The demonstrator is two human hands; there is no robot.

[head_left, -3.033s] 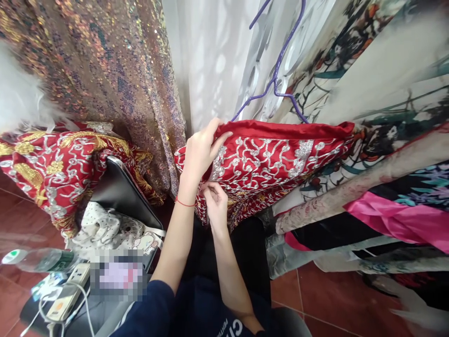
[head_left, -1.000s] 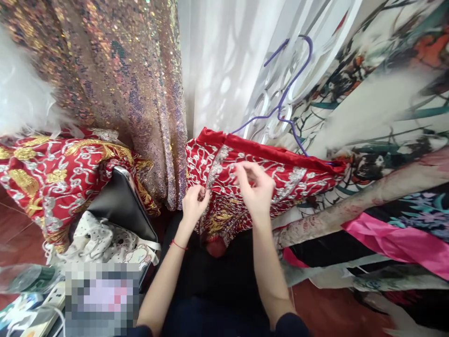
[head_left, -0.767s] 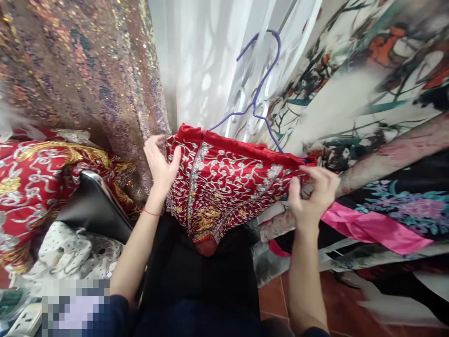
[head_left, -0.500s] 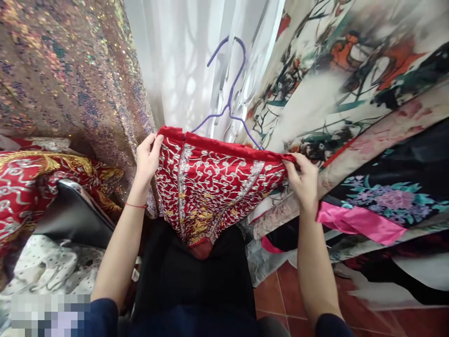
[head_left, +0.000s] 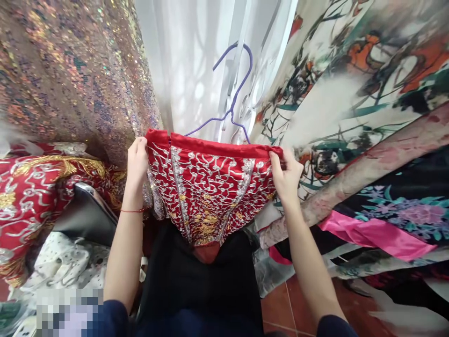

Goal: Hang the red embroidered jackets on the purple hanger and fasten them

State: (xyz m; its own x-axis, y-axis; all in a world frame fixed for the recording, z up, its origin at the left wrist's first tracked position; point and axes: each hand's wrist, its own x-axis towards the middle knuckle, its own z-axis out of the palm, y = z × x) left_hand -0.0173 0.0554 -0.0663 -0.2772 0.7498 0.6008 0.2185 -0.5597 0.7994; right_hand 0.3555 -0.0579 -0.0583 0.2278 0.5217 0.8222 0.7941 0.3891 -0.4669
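A red skirt (head_left: 206, 182) with silver and gold embroidery is stretched out in front of me, its plain red waistband level across the top. My left hand (head_left: 137, 161) pinches the left end of the waistband, and a thin red string circles that wrist. At the right end, my right hand (head_left: 287, 175) grips the band between thumb and fingers. Behind the skirt a purple hanger (head_left: 231, 105) sticks up; its lower part is hidden by the cloth. The skirt's lower end reaches down to my black-clad lap.
Sequined fabric (head_left: 87, 70) hangs at left, a white curtain (head_left: 185, 61) behind, and floral-print cloth (head_left: 329, 103) at right. More red embroidered cloth (head_left: 38, 196) and a black leather-like item (head_left: 93, 217) lie left. Black floral fabric with a pink band (head_left: 379, 234) lies right, above red floor tiles (head_left: 277, 304).
Both hands and the skirt have shifted left relative to the hanger. The hold on both ends of the waistband stays the same. The view has moved slightly too.
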